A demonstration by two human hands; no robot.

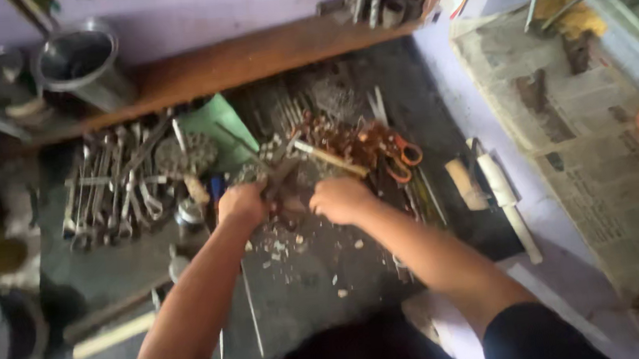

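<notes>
Two hands meet at frame centre over a dark table (307, 296). I see the left hand (241, 205) fisted around the grip of a dark metal tool (279, 177), probably pliers or shears; blur hides its exact kind. The right hand (343, 199) is curled shut just right of it, and I cannot tell what it grips. Pale chips (287, 245) lie scattered below both hands. Orange-handled scissors (398, 157) lie upper right of the hands. Wrenches (108, 186) lie in a row at left. A steel pot (82, 62) stands upper left.
</notes>
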